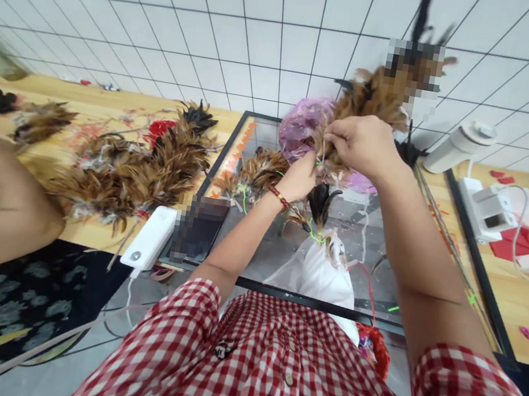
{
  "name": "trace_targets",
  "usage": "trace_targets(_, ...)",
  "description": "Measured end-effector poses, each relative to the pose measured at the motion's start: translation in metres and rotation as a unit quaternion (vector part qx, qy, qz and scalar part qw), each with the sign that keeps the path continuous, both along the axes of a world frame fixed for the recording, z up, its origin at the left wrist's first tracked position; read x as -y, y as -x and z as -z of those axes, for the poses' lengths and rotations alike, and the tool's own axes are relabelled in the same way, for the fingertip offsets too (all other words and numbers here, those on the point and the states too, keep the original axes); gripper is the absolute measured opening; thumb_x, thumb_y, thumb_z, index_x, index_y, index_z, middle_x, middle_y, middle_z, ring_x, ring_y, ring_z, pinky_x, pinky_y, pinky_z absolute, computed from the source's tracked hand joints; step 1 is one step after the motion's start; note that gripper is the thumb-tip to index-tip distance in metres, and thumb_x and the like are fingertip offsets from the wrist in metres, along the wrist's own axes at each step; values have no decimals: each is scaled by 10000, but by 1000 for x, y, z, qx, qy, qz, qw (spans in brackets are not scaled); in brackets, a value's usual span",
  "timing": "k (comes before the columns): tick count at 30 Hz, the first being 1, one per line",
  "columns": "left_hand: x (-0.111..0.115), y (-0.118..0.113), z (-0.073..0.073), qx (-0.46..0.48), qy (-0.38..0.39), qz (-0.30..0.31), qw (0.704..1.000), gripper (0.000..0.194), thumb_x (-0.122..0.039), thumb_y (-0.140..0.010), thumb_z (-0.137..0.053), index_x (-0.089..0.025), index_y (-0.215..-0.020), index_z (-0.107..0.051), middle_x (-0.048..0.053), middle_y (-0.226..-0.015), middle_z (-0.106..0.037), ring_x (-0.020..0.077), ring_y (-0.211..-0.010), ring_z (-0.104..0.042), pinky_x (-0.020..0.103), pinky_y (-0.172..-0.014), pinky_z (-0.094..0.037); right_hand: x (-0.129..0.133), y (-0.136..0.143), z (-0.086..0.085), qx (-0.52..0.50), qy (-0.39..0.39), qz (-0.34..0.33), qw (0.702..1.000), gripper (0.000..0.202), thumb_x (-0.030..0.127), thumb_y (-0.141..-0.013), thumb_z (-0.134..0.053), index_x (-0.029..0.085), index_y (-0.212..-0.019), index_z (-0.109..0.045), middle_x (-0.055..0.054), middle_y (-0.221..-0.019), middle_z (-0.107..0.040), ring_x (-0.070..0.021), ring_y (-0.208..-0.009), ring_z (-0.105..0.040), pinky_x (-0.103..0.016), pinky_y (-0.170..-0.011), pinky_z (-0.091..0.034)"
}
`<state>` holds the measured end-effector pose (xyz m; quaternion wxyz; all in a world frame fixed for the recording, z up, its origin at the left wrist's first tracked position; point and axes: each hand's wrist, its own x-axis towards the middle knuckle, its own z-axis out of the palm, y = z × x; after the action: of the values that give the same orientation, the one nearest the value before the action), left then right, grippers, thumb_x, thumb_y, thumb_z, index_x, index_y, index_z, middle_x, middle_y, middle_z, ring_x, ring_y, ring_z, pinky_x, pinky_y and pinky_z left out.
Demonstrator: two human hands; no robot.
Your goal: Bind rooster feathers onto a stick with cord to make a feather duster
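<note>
The 2 hands, left (pixel 301 176) and right (pixel 362 145), pinch the base of 1 brown feather bundle (pixel 372 98) above the counter's (pixel 494 311) wall-side edge (black plumes at its tip). Below them, 1 black feather tuft (pixel 323 204) rises over a white bag (pixel 320 271) by the near edge.

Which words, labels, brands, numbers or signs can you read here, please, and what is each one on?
No text can be read.
White box: round mark, too small to read.
Shirt: small black mark on the front, too blurred to make out.
Phone: partly pixelated, nothing legible.
</note>
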<state>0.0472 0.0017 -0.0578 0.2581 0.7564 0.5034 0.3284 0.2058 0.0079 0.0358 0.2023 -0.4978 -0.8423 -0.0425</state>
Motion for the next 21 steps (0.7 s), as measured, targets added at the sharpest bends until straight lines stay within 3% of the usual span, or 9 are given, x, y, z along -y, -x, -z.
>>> trace_targets(4,27,-12,-10,-180,-41,70,980,353,-172,-1025,-431,-40,-1320,-574,275,-1225,-725,352,-1162,-734,436,-984,-537,-24,-4,-4,75,68,34,994,257,345,-937,-630,205,-1009,-832,-114,-1005,-805,-339,-1080,-705,-428,-896,-515)
trace_targets(9,41,-18,-15,-291,-85,56,951,644,-77,-983,-382,-79,-1624,-324,250,-1313,-714,288,-1042,-783,379,-868,-559,-41,-20,10,75,142,65,985,225,396,-844,-767,208,-938,-848,-113,-933,-809,-343,-1075,-720,-419,-933,-534)
trace_targets(13,38,-9,-19,-321,-132,98,933,556,-106,-995,-362,-150,-1533,-497,202,-1285,-731,308,-1061,-777,399,-866,-557,-39,-35,7,21,226,105,968,212,334,-825,-818,192,-976,-861,-91,-990,-821,-294,-1033,-740,-372,-945,-543)
trace_targets(16,32,8,-26,-296,-112,124,941,463,-175,-1005,-426,-150,-1438,-587,196,-1199,-766,330,-1096,-762,425,-918,-552,-37,-64,2,-56,311,139,939,208,280,-851,-824,153,-1012,-862,-70,-991,-819,-193,-894,-721,-328,-900,-524)
trace_targets(19,24,28,-33,-245,-47,153,956,424,-260,-960,-578,-201,-1373,-658,171,-1162,-785,345,-1119,-748,447,-981,-542,-34,-107,7,-173,356,218,892,178,201,-878,-798,82,-1001,-846,-38,-770,-754,-62,-632,-588,-315,-738,-457)
trace_targets(21,18,41,-36,-181,-6,177,967,377,-244,-922,-618,-236,-1287,-712,122,-1166,-793,310,-1142,-737,428,-1032,-526,-29,-137,15,-221,387,266,855,74,88,-878,-766,76,-917,-828,-18,-640,-686,-44,-539,-510,-330,-666,-424)
